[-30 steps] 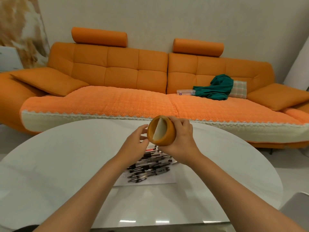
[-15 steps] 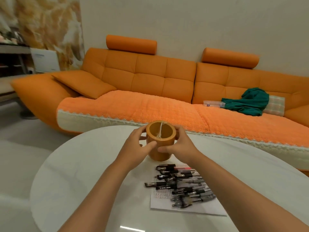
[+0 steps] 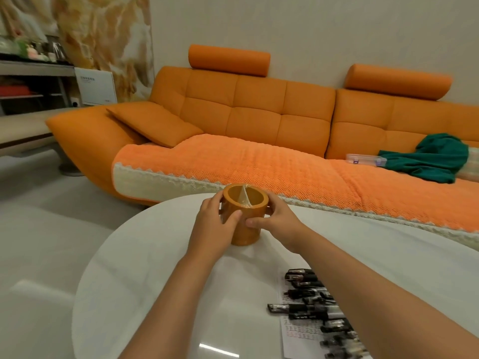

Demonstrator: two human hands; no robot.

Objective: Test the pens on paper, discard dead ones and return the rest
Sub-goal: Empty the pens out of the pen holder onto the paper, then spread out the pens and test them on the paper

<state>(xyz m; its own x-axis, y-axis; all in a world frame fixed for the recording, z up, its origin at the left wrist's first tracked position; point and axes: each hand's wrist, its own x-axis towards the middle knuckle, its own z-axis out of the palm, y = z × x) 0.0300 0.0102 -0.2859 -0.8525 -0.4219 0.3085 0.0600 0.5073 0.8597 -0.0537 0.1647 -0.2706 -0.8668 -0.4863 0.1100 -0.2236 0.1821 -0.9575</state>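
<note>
An orange round pen holder (image 3: pixel 246 229) with a pale divider inside stands upright on the white table (image 3: pixel 145 275), toward its far side. My left hand (image 3: pixel 212 226) wraps its left side and my right hand (image 3: pixel 277 221) its right side, thumbs meeting at the front. The holder looks empty. Several black-capped clear pens (image 3: pixel 316 309) lie in a heap on a sheet of paper (image 3: pixel 293 340) at the lower right, partly hidden by my right forearm.
An orange sofa (image 3: pixel 259 120) runs behind the table, with a green cloth (image 3: pixel 430 159) and a clear plastic box (image 3: pixel 365 159) on its seat. A shelf unit (image 3: pixel 33 81) and a white box (image 3: pixel 96 86) stand at the far left. Pale floor lies left of the table.
The holder was tipped with its mouth toward me in my right hand; now it stands upright on the table with both hands around it. The view has swung left, shifting the pens lower right.
</note>
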